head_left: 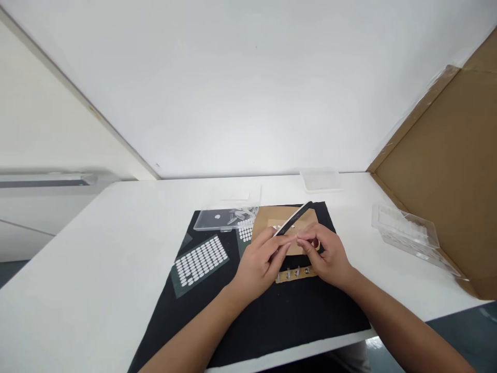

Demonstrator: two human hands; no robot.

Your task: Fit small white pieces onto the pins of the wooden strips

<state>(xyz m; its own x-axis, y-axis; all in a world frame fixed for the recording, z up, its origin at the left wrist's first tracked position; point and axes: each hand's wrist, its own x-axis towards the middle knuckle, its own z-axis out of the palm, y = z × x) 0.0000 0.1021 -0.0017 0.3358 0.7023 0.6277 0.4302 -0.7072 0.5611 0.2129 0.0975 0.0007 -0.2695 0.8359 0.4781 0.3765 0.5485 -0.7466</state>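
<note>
My left hand (261, 262) pinches a black tweezers-like tool (294, 219) that slants up and to the right over a brown card (272, 216). My right hand (325, 255) is closed beside it, fingertips meeting the tool's tip; what they pinch is too small to make out. Both hands hover over the brown card, whose near edge carries a row of small metal pieces (294, 272). The card lies on a black mat (272, 316).
On the mat's left lie a sheet of white oval stickers (200, 260), a smaller sticker sheet (245, 231) and a clear plastic case (225, 218). A clear tray (407, 233) sits right, against a cardboard panel (446, 176). A clear lid (320, 180) rests far back on the white table (97, 248).
</note>
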